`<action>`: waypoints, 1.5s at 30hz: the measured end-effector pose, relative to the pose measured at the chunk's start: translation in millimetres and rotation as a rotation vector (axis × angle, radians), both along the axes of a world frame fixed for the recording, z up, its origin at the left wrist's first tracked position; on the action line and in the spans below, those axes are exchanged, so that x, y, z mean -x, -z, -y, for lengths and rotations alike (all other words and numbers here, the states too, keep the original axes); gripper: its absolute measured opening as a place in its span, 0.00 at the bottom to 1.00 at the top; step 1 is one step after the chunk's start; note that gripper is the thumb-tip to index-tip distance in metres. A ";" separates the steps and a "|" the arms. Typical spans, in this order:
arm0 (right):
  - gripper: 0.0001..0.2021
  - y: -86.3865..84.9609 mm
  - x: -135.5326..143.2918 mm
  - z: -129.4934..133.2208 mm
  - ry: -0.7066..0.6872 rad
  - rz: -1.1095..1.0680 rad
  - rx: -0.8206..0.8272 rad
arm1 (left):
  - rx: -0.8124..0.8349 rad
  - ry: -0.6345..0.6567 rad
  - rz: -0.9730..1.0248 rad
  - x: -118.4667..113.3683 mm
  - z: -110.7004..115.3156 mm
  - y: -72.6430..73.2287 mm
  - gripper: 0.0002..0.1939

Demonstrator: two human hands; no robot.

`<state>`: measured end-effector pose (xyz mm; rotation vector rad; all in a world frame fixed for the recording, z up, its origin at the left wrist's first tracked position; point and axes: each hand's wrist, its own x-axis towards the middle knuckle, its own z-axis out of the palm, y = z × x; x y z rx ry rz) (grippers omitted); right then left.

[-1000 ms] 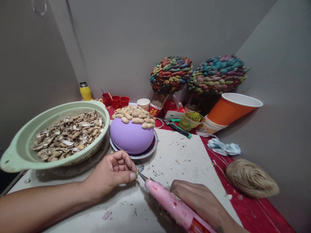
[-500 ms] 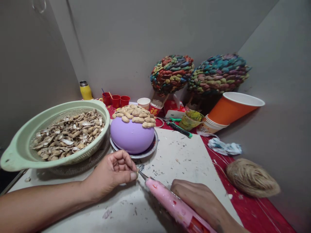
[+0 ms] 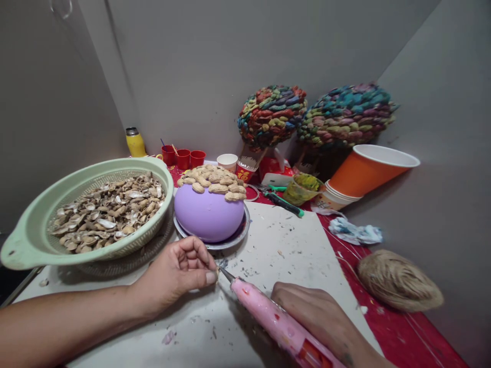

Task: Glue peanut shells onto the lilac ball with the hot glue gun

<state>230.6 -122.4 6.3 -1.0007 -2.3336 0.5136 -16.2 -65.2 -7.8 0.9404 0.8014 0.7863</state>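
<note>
My left hand [image 3: 180, 271] is closed in a pinch in front of the purple balloon [image 3: 209, 214]; what it holds is mostly hidden by the fingers, with only a small pale edge showing. My right hand [image 3: 314, 312] is wrapped round a pink glue gun [image 3: 268, 317], whose metal tip points up and left, close to my left fingertips. The balloon sits in a metal bowl [image 3: 245, 232], and peanut shells [image 3: 215, 179] cover its top. To the left, a green colander [image 3: 169, 189] holds many loose shells [image 3: 111, 214].
Behind are a yellow bottle [image 3: 135, 143], red cups [image 3: 183, 159], two balls of coloured shells [image 3: 272, 115] and green-handled pliers [image 3: 284, 203]. At the right are a tilted orange cup [image 3: 356, 171], a stained cloth [image 3: 355, 231] and a twine bundle [image 3: 399, 280].
The glue gun and my right hand have shifted very slightly right. My left hand keeps its pinch in nearly the same place.
</note>
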 end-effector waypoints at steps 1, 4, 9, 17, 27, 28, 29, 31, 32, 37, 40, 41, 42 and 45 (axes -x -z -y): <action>0.19 3.2 -0.8 -0.7 -0.018 0.008 0.004 | 0.002 -0.002 0.003 0.0 0.2 -0.4 0.15; 0.20 13.9 -3.5 -4.8 -0.046 0.012 0.010 | 0.004 -0.001 0.015 0.7 0.8 -0.3 0.16; 0.15 21.5 -3.3 -12.9 -0.109 0.007 -0.122 | 0.007 -0.005 0.039 1.5 0.7 0.8 0.16; 0.13 28.1 -5.9 -14.2 -0.131 0.051 -0.144 | 0.023 -0.001 0.063 0.6 -0.1 0.3 0.16; 0.13 17.7 -2.8 -9.1 -0.106 0.041 -0.066 | 0.016 -0.007 0.061 1.8 -0.1 1.5 0.15; 0.14 17.1 -2.5 -9.0 -0.105 0.045 -0.077 | 0.015 -0.005 0.061 1.9 -0.2 1.4 0.15; 0.15 16.9 -2.3 -9.1 -0.107 0.043 -0.084 | 0.015 -0.003 0.060 1.9 -0.3 1.3 0.15; 0.17 16.7 -2.5 -9.6 -0.111 0.030 -0.072 | 0.016 -0.005 0.057 1.6 -0.4 0.9 0.15; 0.18 16.4 -2.7 -9.8 -0.117 0.017 -0.058 | 0.016 -0.007 0.058 1.4 -0.3 0.6 0.15; 0.18 11.6 -2.6 -9.9 -0.132 0.046 -0.002 | 0.016 -0.023 0.075 1.5 0.2 0.7 0.16; 0.23 10.3 -1.7 -10.8 -0.146 0.055 -0.019 | 0.008 -0.011 0.072 2.2 0.4 1.5 0.15; 0.25 10.8 -1.6 -11.4 -0.153 0.045 -0.026 | 0.004 -0.009 0.070 2.2 0.4 1.7 0.15; 0.26 11.7 -1.7 -12.1 -0.155 0.035 -0.033 | 0.000 -0.011 0.068 2.1 0.3 1.8 0.15; 0.25 16.5 -3.0 -14.8 -0.150 0.004 -0.095 | 0.002 -0.020 0.064 1.6 -0.4 1.7 0.15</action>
